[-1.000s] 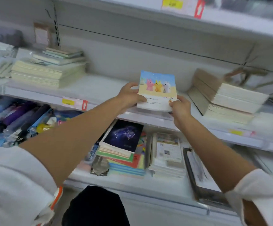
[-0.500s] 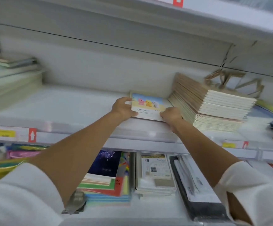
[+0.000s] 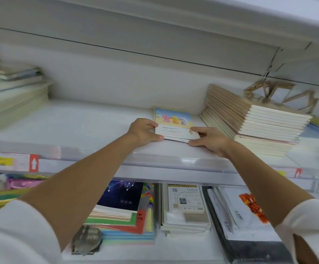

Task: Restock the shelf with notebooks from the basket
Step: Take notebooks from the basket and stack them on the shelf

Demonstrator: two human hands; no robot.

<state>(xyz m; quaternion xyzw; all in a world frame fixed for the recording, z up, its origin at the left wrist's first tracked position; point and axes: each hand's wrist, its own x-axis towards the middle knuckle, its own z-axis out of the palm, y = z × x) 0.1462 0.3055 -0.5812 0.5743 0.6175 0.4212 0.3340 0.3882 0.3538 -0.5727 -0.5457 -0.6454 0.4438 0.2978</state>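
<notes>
On white metal shelf, near front edge: thin stack of cartoon-animal-cover notebooks, lying flat, just beside tall kraft-cover notebook pile. Grip: left hand clasps stack's left near corner, right hand pinches right near corner. Likely purpose: keep loose stack squared, line it up with neighbouring pile.

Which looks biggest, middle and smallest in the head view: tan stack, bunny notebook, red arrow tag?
1. tan stack
2. bunny notebook
3. red arrow tag, clearly smallest even though it is nearer the camera.
</notes>
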